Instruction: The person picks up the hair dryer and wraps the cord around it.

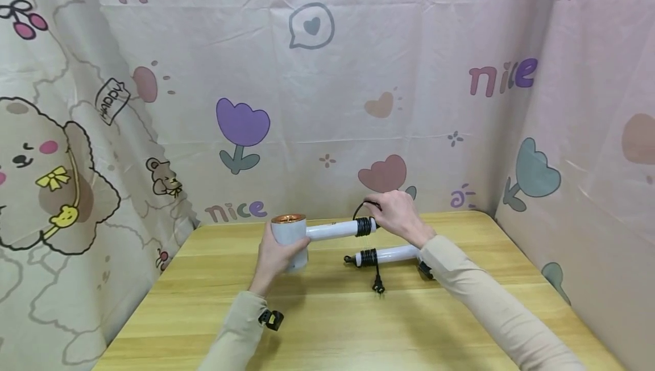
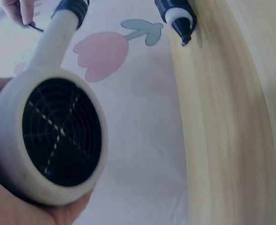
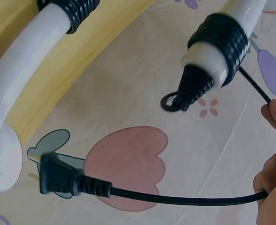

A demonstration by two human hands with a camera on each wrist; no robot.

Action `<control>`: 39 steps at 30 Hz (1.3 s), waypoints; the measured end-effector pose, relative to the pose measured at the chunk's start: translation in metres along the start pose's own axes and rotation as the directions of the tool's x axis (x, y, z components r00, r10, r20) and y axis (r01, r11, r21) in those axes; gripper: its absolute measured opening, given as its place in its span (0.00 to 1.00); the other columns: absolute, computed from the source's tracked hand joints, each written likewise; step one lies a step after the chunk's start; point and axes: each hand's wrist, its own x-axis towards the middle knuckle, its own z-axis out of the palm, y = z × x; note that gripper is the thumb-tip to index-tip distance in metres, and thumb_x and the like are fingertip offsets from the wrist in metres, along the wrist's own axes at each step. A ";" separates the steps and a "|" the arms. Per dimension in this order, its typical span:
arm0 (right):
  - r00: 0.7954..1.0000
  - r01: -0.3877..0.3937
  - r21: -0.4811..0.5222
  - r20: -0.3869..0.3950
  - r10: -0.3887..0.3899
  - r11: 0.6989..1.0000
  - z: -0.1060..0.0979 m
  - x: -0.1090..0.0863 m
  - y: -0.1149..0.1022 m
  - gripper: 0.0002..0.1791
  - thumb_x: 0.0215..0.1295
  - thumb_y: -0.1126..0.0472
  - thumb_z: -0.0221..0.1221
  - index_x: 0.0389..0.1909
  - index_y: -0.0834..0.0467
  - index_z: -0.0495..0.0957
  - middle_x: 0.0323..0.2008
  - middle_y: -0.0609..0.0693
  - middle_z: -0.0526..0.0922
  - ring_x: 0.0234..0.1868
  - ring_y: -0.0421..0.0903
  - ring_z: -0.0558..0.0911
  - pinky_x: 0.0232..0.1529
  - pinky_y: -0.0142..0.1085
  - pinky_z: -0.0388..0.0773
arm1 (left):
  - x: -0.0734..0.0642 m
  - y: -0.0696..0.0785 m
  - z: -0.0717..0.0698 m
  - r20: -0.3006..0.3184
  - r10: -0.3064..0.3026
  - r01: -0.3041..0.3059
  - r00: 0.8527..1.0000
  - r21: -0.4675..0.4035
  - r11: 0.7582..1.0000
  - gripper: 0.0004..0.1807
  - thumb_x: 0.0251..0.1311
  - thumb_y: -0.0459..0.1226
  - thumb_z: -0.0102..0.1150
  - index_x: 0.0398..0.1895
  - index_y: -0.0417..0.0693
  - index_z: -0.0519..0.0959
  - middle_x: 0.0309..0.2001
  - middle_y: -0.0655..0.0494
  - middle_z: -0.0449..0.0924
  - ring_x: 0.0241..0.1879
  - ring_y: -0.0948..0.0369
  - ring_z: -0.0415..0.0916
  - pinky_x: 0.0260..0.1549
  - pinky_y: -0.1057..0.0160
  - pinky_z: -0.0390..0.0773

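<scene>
My left hand (image 1: 271,260) grips the barrel of a white hair dryer (image 1: 331,231), raised over the table with its handle pointing right. Copper colour shows in the barrel's upward opening, and the left wrist view shows the round black grille (image 2: 63,132) at one end. Black cord (image 1: 364,226) is coiled round the handle's end. My right hand (image 1: 401,215) pinches the cord's loose length beyond that end. From these fingers the free end runs to a black two-pin plug (image 3: 58,173). A second white hair dryer (image 1: 396,254) lies below, partly hidden by my right arm.
The second dryer's cord (image 1: 368,257) is wound round its handle, and its plug (image 1: 378,286) rests on the wooden table (image 1: 327,325). Behind the table's far edge hangs a printed curtain (image 1: 317,92), which also closes both sides.
</scene>
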 end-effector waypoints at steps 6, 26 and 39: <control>0.999 -0.044 0.000 -0.014 0.044 0.999 0.003 -0.004 -0.006 0.05 0.61 0.58 0.66 0.36 0.53 0.87 0.27 0.47 0.88 0.15 0.34 0.71 0.15 0.30 0.67 | -0.001 0.003 0.006 -0.098 0.000 0.002 0.995 0.019 1.000 0.51 0.42 0.45 0.79 0.69 0.48 0.59 0.49 0.42 0.76 0.42 0.49 0.77 0.35 0.59 0.80; 0.983 -0.174 0.134 0.075 0.165 0.976 0.017 -0.016 -0.024 0.14 0.72 0.58 0.55 0.51 0.58 0.84 0.11 0.41 0.68 0.10 0.33 0.54 0.11 0.27 0.52 | -0.010 0.002 0.020 -0.317 0.070 -0.082 0.946 -0.026 0.996 0.51 0.41 0.42 0.80 0.69 0.50 0.60 0.48 0.44 0.79 0.41 0.50 0.78 0.38 0.56 0.78; 0.961 -0.235 0.288 0.212 0.177 0.928 0.024 -0.020 -0.031 0.21 0.78 0.60 0.44 0.66 0.62 0.71 0.13 0.42 0.64 0.09 0.34 0.55 0.11 0.28 0.58 | -0.010 0.004 0.028 -0.412 0.027 -0.085 0.911 -0.122 0.989 0.49 0.40 0.40 0.80 0.67 0.48 0.62 0.46 0.44 0.78 0.41 0.52 0.76 0.39 0.55 0.78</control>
